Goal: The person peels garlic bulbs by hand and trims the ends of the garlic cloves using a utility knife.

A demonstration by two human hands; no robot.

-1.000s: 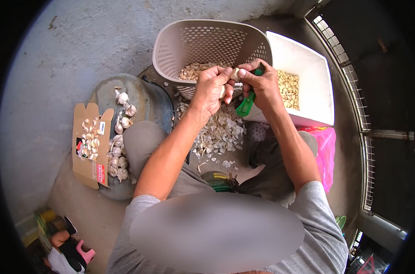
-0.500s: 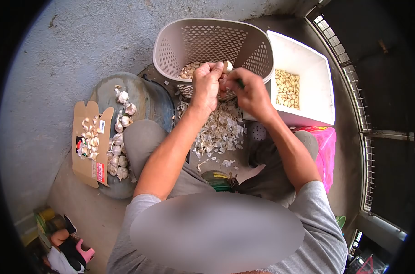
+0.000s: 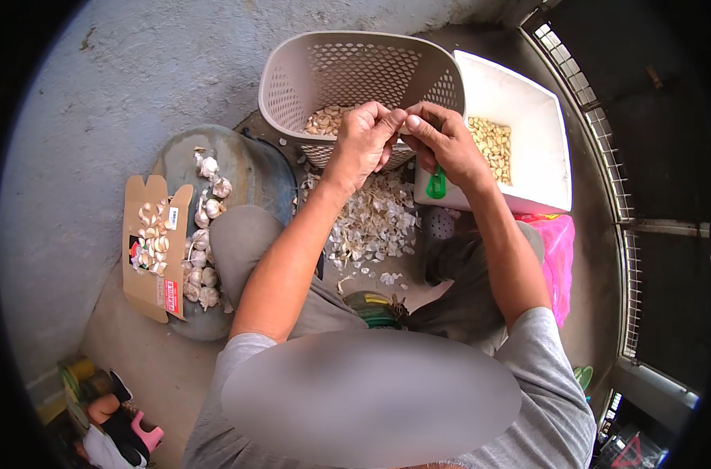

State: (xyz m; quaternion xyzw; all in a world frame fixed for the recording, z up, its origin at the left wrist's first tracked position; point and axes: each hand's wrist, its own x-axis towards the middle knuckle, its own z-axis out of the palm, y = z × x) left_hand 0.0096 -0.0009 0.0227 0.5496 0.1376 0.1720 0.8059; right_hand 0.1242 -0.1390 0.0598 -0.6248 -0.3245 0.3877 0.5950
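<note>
Over the near rim of a perforated basket (image 3: 285, 133), my left hand (image 3: 363, 144) and my right hand (image 3: 447, 144) meet at the fingertips. A pale garlic clove (image 3: 404, 129), mostly hidden, is pinched between them. My right hand also holds a green-handled tool (image 3: 436, 184), which points down from the palm. Cloves (image 3: 325, 120) lie inside the basket. Peeled cloves (image 3: 490, 148) fill part of a white foam box (image 3: 527, 117) on the right. Below my hands, garlic skins (image 3: 375, 219) are heaped on the floor.
Garlic bulbs (image 3: 207, 209) rest on a round grey surface (image 3: 242, 168) at left, beside a cardboard piece (image 3: 146, 293) bearing cloves. A pink bag (image 3: 557, 258) lies near my right knee. Another person's leg (image 3: 105, 406) shows at lower left, by a pink stool (image 3: 146, 432).
My right hand swung in across the left, then moved back to the right, and its green tool points down again. The clove between the fingertips is now mostly covered.
</note>
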